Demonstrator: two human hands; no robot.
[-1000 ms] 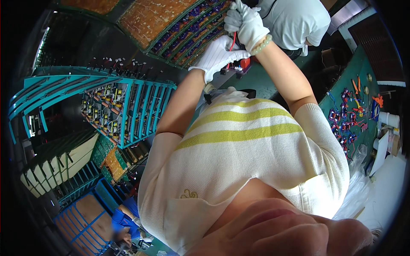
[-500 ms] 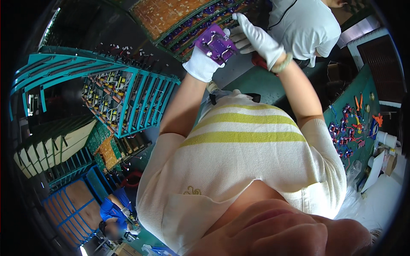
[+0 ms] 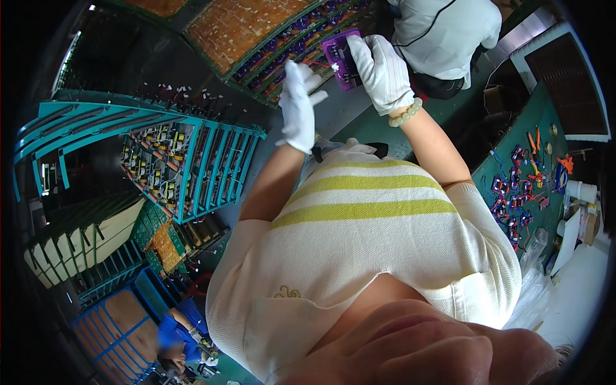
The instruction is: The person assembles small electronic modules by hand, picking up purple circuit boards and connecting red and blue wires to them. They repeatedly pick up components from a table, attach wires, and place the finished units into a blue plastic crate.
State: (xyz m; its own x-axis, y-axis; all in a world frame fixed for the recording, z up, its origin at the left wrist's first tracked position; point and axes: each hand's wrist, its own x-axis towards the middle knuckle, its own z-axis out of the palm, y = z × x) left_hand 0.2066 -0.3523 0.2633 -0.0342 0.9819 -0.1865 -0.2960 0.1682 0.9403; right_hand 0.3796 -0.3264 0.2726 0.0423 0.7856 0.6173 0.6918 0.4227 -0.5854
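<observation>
Green rack beyond; right arm outstretched, its hand clamped on the purple board at its right edge! Left hand points forward, apart from it, fingers spread, seemingly empty. Looks like one-handed holding; a left-hand grip would call for closing in.

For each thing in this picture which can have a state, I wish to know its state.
Left hand: gloved, open, apart from the purple board
Right hand: gloved, gripping the purple board
Purple board: held, tilted
Bracelet: worn on right wrist
Wired parts: scattered on green table
Teal rack: loaded
Clear plastic: crumpled
</observation>
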